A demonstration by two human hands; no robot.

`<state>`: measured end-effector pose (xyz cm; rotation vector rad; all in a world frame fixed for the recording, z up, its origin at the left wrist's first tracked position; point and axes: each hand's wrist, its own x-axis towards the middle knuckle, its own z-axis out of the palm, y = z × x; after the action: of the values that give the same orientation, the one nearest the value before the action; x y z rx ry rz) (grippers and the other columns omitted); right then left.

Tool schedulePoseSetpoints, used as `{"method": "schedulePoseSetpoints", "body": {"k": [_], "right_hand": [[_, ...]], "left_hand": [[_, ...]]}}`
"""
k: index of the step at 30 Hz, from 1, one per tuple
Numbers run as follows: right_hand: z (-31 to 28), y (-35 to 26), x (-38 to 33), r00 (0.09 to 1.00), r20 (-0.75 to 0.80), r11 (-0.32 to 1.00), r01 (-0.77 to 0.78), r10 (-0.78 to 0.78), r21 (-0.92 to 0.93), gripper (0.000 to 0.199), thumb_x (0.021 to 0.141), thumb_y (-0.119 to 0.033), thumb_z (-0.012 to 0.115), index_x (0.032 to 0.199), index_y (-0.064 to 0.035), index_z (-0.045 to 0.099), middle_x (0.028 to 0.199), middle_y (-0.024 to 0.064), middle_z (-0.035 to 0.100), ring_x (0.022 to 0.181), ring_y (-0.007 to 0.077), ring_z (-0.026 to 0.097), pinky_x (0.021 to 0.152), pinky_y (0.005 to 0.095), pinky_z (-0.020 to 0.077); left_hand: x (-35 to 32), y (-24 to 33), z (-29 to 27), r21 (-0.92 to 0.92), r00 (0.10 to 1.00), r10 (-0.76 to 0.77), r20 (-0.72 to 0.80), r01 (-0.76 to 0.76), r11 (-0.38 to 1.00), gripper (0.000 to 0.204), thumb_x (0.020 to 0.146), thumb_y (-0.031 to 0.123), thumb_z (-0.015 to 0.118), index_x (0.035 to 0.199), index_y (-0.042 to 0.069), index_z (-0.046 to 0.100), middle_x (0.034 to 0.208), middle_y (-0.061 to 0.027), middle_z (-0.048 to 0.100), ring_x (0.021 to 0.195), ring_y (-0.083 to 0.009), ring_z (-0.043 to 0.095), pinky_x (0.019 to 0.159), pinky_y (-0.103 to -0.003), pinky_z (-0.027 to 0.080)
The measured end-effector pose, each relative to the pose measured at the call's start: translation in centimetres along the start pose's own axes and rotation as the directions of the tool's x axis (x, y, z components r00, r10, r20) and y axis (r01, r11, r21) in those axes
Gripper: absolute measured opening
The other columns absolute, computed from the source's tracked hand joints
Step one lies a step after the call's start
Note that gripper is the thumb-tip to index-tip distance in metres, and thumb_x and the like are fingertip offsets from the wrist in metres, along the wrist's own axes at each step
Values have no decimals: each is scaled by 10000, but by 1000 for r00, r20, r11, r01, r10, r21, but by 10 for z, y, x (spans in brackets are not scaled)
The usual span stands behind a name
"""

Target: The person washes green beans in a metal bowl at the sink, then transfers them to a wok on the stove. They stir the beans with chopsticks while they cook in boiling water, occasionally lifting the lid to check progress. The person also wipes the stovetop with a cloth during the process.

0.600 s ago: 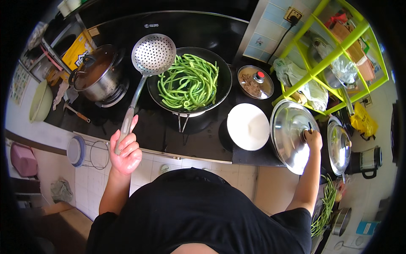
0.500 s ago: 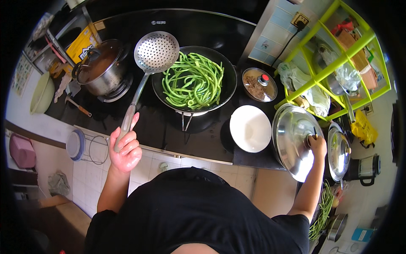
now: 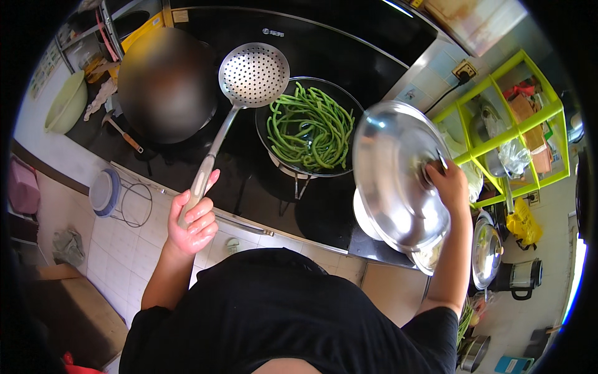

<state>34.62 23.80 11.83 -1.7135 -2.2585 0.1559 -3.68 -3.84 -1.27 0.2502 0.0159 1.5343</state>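
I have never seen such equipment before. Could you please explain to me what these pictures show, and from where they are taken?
There is no machine here, only a person at work. The view comes from a wide fisheye camera worn on the head, looking down, so straight edges appear bent. The left hand holds a long-handled skimmer with many small holes. The right hand holds a large metal lid. On the black stovetop, a dark pan contains long green beans. A white bowl is partly hidden by the lid.
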Motion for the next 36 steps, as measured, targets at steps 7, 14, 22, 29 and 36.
{"method": "schedulePoseSetpoints", "body": {"k": [7,14,22,29,36], "right_hand": [[75,-128,76,975,141,982,178,-169,-55,374,708,-395,624,843,-46,645,809,178,626,790,333,594,712,387,460],[130,-181,102,960,204,971,215,-192,-101,353,712,-381,614,841,-55,651,828,172,633,798,320,601,708,376,465],[159,-181,108,945,209,946,287,-253,-149,436,702,-438,624,895,-47,640,835,171,630,793,303,607,698,369,472],[143,-153,93,968,20,967,250,-249,-49,644,714,-519,622,1165,-71,516,963,179,617,897,315,593,763,371,468],[51,-46,27,873,-460,982,189,-162,12,203,792,-258,600,931,-113,628,817,129,632,727,308,604,638,372,472]], "left_hand": [[-49,14,-17,37,996,48,-75,-45,998,565,913,271,316,1392,69,95,560,19,410,423,-96,392,466,-252,346],[-105,22,-24,218,956,173,-238,-121,968,538,903,258,296,1378,47,159,529,32,394,377,-83,379,415,-220,318],[-115,21,-21,226,939,208,-276,-146,963,507,886,204,276,1362,40,223,525,13,403,358,-90,375,374,-209,305],[-89,28,-5,278,977,82,-198,-25,960,588,889,242,346,1375,1,118,495,17,401,345,-97,385,359,-231,318],[-41,22,10,167,956,-294,-13,292,942,635,862,185,364,1377,-13,50,488,-31,437,351,-141,436,369,-256,337]]}}
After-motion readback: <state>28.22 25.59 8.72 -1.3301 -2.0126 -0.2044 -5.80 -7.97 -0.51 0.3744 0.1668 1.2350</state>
